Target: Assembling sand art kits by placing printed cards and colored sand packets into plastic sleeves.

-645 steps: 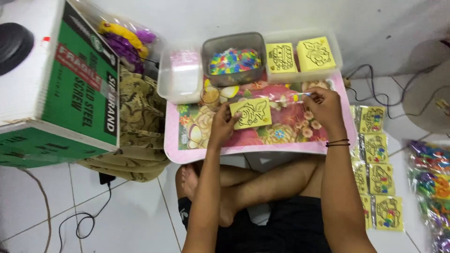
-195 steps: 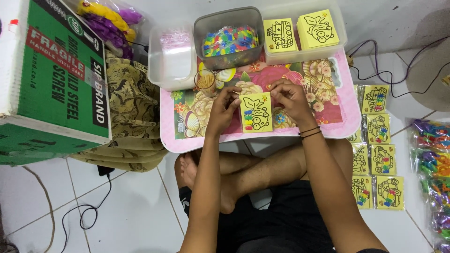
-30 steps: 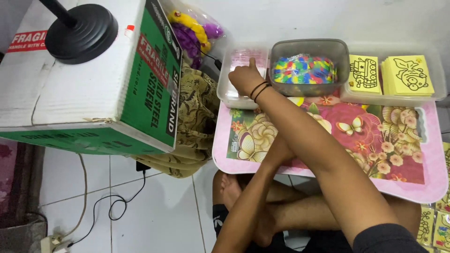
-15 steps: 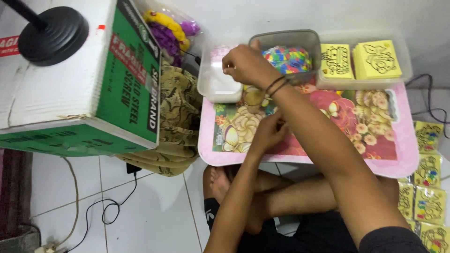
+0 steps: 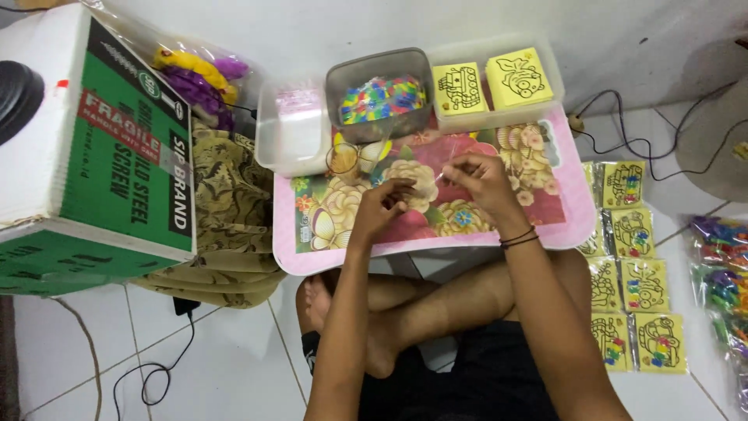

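Both hands, left hand (image 5: 387,204) and right hand (image 5: 479,173), pinch a thin clear bag (image 5: 436,173) over the tray (image 5: 561,226); pulling unevenly could tear it.

A clear plastic sleeve (image 5: 436,175) is held flat above the flowered pink tray (image 5: 561,226). It is barely discernible.

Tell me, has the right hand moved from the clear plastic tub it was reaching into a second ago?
Yes. The right hand has come back from the clear tub toward the person's body, and is now over the flowered tray beside the left hand.
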